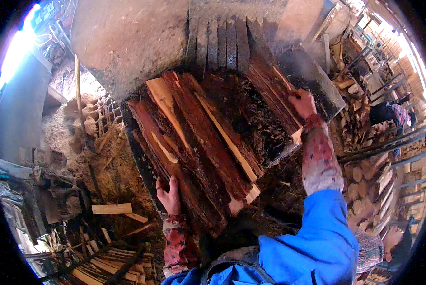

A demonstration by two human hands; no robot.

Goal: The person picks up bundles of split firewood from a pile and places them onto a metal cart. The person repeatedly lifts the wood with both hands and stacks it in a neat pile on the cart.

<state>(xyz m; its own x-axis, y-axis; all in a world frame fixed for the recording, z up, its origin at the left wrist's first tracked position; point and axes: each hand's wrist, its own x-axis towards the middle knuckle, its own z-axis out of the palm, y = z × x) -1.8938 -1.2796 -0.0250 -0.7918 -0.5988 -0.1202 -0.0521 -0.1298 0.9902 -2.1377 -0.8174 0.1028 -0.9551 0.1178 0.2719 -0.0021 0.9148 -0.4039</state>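
With 12 o'clock at the far side of the view, a broad tan metal housing (132, 42) spread across 11 o'clock. Below it lay a dark tabletop (324, 88), strewn with bark. Hanging strips (222, 42) stood at 12 o'clock. A row of long, reddish bark-edged slabs (198, 128) filled the middle, side by side, their near ends pointing to 5 o'clock. A separate slab (270, 90) lay at 2 o'clock. A pale offcut (112, 208) rested off to 8 o'clock.

The left grip (170, 198), at 7 o'clock, touched the row's outermost slab, which ran from its 11 to its 5 o'clock; the others lay toward its 1 o'clock. Thumb and finger stood apart; whether they clasped the wood could not be told. The right grip (305, 103), at 2 o'clock, had its fingers bent onto the separate slab's right edge, the wood running from its 11 to its 6 o'clock; how firmly it had hold could not be told. Fine bark scraps (260, 123) littered the gap between row and slab.
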